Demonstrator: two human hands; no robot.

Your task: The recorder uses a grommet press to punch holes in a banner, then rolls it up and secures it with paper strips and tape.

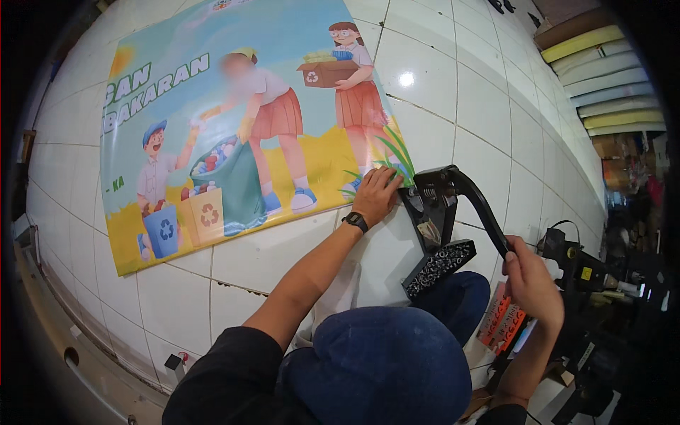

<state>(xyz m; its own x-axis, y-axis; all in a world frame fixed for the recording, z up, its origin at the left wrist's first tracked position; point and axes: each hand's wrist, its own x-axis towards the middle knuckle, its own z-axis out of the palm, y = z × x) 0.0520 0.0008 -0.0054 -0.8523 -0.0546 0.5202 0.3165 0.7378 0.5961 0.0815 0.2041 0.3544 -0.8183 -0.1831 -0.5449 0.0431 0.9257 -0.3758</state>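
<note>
A large printed vinyl banner [319, 152] with cartoon figures and bins lies on the tiled floor. At its lower right corner stands a black hand-lever eyelet press [433, 205], its jaw beside the corner. My left hand [374, 195] holds that corner, fingers bent over the banner's top side right next to the press; the thumb is hard to make out. My right hand [535, 283] is wrapped around the end of the press's long curved lever [489, 212]. A black tray [439, 268] full of small metal rings sits on the near side of the press.
My knees in dark blue cloth [382, 361] are close to the tray. At right lie black tools or machines [577, 265] and a red printed sheet [499, 322]. Stacked rolls or boards [598, 78] line the far right. A small black object [173, 363] lies at lower left.
</note>
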